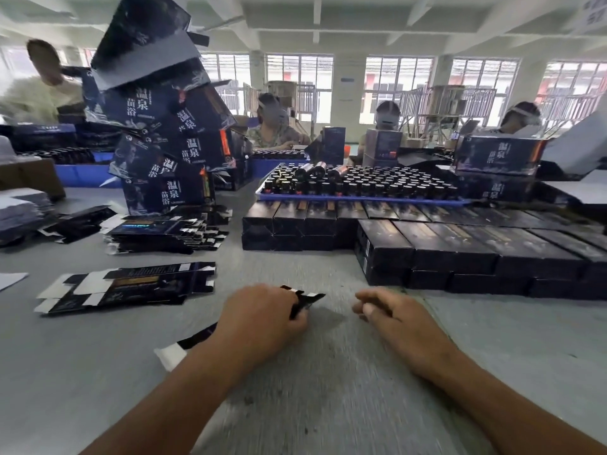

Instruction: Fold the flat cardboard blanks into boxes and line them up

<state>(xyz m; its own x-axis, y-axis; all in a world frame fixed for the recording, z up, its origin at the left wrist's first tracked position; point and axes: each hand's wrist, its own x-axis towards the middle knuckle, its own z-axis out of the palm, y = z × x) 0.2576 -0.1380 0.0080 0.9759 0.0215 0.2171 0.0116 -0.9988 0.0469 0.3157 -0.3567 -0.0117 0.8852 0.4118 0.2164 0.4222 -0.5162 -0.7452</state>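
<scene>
My left hand [259, 318] grips a flat dark cardboard blank [307, 298] low over the grey table; its white-tipped ends stick out past my fingers and behind my wrist. My right hand [391, 315] hovers just to the right of it, fingers loosely curled, holding nothing. More flat blanks lie in a small pile [128, 285] to the left and a thicker stack [164, 236] behind it. Folded dark boxes [460, 251] stand lined up in two-layer rows at the right and centre.
A blue tray of dark bottles [354, 185] sits behind the folded rows. A leaning tower of larger printed cartons [164, 126] rises at the left. Several people sit across the table. Bare grey table surface [328, 389] lies around my arms.
</scene>
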